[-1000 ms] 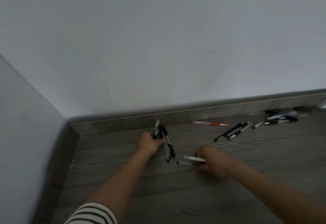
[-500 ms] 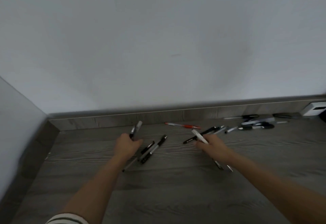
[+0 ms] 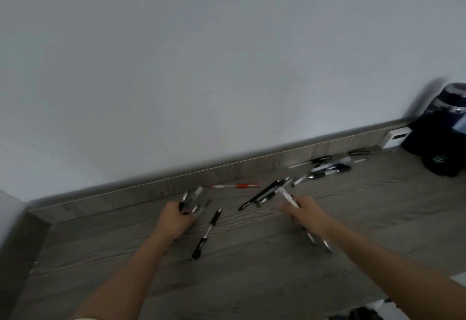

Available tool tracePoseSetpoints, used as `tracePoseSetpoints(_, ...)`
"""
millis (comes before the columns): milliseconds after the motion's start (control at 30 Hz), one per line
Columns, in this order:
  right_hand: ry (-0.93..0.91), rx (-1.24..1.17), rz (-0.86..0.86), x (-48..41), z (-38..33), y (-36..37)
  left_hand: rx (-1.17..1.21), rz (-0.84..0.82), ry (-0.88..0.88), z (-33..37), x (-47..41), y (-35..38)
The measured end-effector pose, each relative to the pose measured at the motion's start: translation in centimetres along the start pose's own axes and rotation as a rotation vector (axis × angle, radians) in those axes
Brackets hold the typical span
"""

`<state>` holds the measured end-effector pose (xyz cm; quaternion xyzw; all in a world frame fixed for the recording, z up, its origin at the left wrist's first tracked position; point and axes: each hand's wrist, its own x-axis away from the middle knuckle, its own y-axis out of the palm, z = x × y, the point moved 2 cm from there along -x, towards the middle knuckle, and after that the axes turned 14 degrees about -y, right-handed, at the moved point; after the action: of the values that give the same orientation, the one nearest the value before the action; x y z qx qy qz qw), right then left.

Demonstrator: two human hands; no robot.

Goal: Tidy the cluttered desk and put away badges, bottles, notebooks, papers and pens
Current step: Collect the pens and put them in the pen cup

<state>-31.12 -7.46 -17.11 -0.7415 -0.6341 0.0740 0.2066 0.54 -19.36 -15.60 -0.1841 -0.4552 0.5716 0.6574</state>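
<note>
On the worktop (image 3: 252, 282), left grip (image 3: 176, 218) clutches a pen bunch (image 3: 193, 200); right grip (image 3: 306, 215) curls round more pens (image 3: 287, 197); dark bottle (image 3: 438, 138) stands far right.

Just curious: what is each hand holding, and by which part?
Left hand grips a pen bundle by its lower part; right hand grips pens mid-barrel.

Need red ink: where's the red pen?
Head view, centre: the red pen lies by the raised back edge, beyond and between the left hand and right hand.
</note>
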Motion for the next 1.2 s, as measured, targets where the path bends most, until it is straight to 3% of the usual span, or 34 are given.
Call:
tracePoseSetpoints(100, 0.052, -0.123, 0.166, -0.3, -0.8, -2.0, 0.188, 0.020, 0.084, 3.1, 0.3, -0.6)
tracePoseSetpoints(267, 0.150, -0.556, 0.456, 0.0, -0.8, -7.4, 0.405, -0.078, 0.133, 11.1, 1.6, 1.0)
tracePoseSetpoints(467, 0.116, -0.674, 0.747, 1.5, -0.6, -17.6, 0.533, -0.384, 0.156, 19.3, 5.1, 6.3)
tracePoseSetpoints(567, 0.112, -0.634, 0.903, 2.5, -0.1, -24.2, 0.457, -0.414, 0.215, 23.8, 6.3, 9.1)
tracePoseSetpoints(700, 0.114, -0.321, 1.007, 2.6, 0.7, -33.0, 0.351, -0.361, 0.314, 29.6, 7.9, 12.7)
tracePoseSetpoints(867, 0.025, -0.167, 1.181, 1.8, 2.7, -42.5, 0.264, -0.288, 0.431, 36.3, 9.9, 17.9)
tracePoseSetpoints(1000, 0.009, -0.067, 1.132, 0.0, 5.8, -46.1, 0.396, -0.354, 0.320, 39.9, 10.6, 21.2)
tracePoseSetpoints(1100, 0.070, -0.061, 0.979, -1.9, 9.6, -46.6, 0.485, -0.421, 0.252, 41.9, 11.8, 23.1)
tracePoseSetpoints(1200, 0.147, 0.090, 0.789, -2.9, 12.1, -46.4, 0.554, -0.465, 0.211, 43.9, 12.8, 23.9)
